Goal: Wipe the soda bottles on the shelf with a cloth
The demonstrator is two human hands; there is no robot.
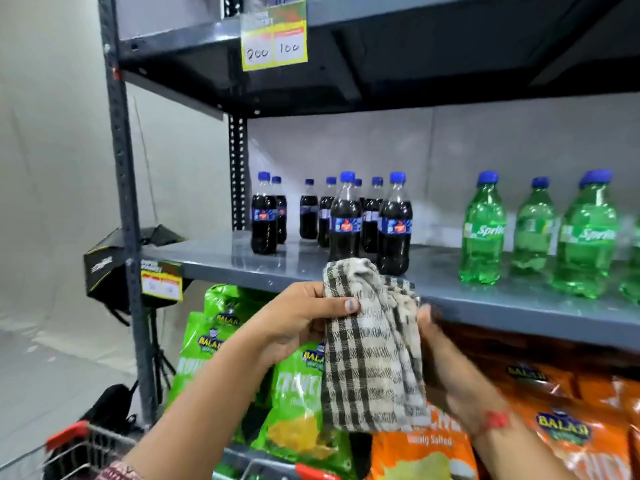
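Observation:
A checked black-and-cream cloth [372, 344] hangs in front of the grey shelf [214, 254], held from both sides. My left hand [298, 323] pinches its upper left edge with the thumb on top. My right hand [446, 362], blurred, grips the cloth's right side from behind. Just beyond the cloth, several dark cola bottles [394, 223] with blue caps stand on the shelf. To the right stand green Sprite bottles [483, 230], also blue-capped. Neither hand touches a bottle.
Green snack bags [214, 341] and orange snack bags [571, 434] fill the shelf below. A trolley with a red handle [65, 434] is at lower left. A yellow price tag [275, 39] hangs from the upper shelf. A black lamp hood on a stand [107, 265] is left of the rack.

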